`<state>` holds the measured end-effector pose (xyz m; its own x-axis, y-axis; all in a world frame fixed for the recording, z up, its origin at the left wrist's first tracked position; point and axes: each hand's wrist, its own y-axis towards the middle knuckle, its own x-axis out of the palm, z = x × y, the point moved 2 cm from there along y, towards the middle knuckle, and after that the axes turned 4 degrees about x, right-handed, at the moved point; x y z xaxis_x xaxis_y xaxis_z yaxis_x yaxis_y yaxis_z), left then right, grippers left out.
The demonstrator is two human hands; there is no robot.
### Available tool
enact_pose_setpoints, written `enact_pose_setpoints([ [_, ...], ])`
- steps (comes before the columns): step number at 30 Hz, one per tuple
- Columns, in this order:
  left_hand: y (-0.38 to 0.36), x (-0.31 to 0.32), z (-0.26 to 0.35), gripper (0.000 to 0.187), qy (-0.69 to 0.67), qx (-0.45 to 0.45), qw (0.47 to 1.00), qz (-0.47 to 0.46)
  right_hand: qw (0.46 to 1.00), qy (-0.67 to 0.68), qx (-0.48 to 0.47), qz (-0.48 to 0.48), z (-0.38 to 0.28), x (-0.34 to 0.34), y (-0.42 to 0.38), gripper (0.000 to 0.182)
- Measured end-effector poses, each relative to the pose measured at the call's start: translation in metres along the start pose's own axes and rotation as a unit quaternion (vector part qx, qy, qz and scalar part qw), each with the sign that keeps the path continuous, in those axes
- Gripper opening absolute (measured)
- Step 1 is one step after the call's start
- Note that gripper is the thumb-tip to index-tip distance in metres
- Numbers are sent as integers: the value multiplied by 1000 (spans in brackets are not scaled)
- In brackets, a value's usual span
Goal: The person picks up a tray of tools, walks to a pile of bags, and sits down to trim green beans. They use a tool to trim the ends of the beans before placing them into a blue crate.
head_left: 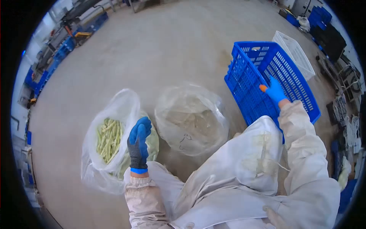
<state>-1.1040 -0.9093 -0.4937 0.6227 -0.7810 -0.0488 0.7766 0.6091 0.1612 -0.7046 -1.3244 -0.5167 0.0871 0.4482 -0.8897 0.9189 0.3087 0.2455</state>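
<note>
2 bags (187, 142), 1 w/ beans (109, 139), 1 blue crate (244, 87); L hand (138, 145) grip can't tell, R hand (275, 92) grip wide.

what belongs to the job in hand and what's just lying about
Likely in the job:
Bag of green pods, beside the left hand
Blue crate, at the right hand
Clear bag between them

Likely just lying about:
White crate behind the blue one
Blue containers, top right

The left hand (139, 143) points forward, fingers (144, 124) extended close together; the right arm (303, 141) stretches farther out, the right hand (275, 91) well apart.
</note>
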Motion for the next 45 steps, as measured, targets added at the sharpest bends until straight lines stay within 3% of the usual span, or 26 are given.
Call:
enact_pose_setpoints([
  [1, -5, -1, 14, 39, -21, 18, 999, 37, 997, 23, 62, -44, -1, -19, -16, 85],
  [2, -9, -3, 28, 39, -41, 36, 996, 76, 995, 55, 62, -54, 49, 6, -12, 89],
  [3, -13, -11, 42, 39, -28, 59, 992, 111, 978, 125, 122, -112, 42, 2, -27, 90],
  [4, -18, -21, 51, 39, -11, 68, 989, 130, 950, 224, 123, -177, 62, 23, -28, 89],
  [5, -28, -37, 63, 38, 22, 106, 979, 173, 966, 205, 50, -152, 76, 41, -34, 78],
  [7, -54, -78, 76, 38, 56, 140, 951, 269, 988, 134, 58, -59, 77, 50, -33, 46],
  [8, -66, -102, 74, 38, 77, 144, 941, 295, 993, 84, 48, -65, 105, 68, -21, 39],
  [9, -80, -127, 66, 38, 84, 121, 926, 348, 994, 90, 36, -59, 88, 53, -28, 34],
  [10, -91, -150, 56, 39, 85, 101, 908, 398, 999, -39, -3, -23, 103, 64, -24, 33],
  [12, -97, -184, 29, 38, 77, 73, 886, 452, 1000, -12, -10, -15, 101, 73, -20, 34],
  [16, -77, -198, 3, 36, 109, 55, 913, 389, 999, -11, -26, -34, 105, 71, -15, 33],
  [18, -37, -200, -9, 37, 303, 31, 901, 309, 997, -31, -23, -64, 67, 73, -13, 31],
  [21, 12, -213, -59, 51, 236, -45, 931, 275, 996, 2, -31, -84, 27, 87, -16, 31],
  [22, 28, -232, -82, 54, 389, -22, 894, 222, 996, 4, -33, -79, 11, 86, -18, 31],
  [24, 51, -222, -86, 56, 478, -10, 863, 163, 996, 7, -50, -78, -12, 81, -24, 31],
  [26, 74, -214, -99, 58, 564, -77, 819, 73, 996, 4, -66, -51, -13, 80, -30, 34],
  [27, 89, -210, -103, 67, 587, -141, 797, 9, 995, -22, -58, -83, -24, 72, -33, 32],
  [28, 102, -202, -105, 67, 585, -133, 800, 11, 992, -46, -48, -109, -30, 67, -33, 31],
  [30, 123, -186, -111, 71, 699, -207, 683, -41, 994, -7, -46, -95, -38, 62, -36, 32],
  [31, 136, -179, -110, 85, 712, -270, 644, -78, 995, -2, -58, -87, -34, 59, -36, 32],
  [35, 126, -171, -123, 105, 723, -280, 631, -15, 994, 7, -58, -94, -26, 46, -39, 32],
  [38, 118, -181, -104, 106, 685, -331, 649, -4, 993, 15, -58, -97, -21, 49, -42, 31],
  [39, 111, -186, -99, 94, 714, -309, 628, 26, 994, 7, -62, -93, -17, 52, -40, 31],
  [40, 108, -189, -96, 94, 716, -311, 625, 25, 994, 0, -65, -87, -13, 54, -39, 30],
  [43, 103, -194, -90, 65, 682, -383, 617, -88, 994, 11, -66, -86, -8, 58, -39, 31],
  [45, 101, -197, -85, 69, 664, -405, 616, -125, 994, 14, -69, -85, -12, 55, -38, 31],
])
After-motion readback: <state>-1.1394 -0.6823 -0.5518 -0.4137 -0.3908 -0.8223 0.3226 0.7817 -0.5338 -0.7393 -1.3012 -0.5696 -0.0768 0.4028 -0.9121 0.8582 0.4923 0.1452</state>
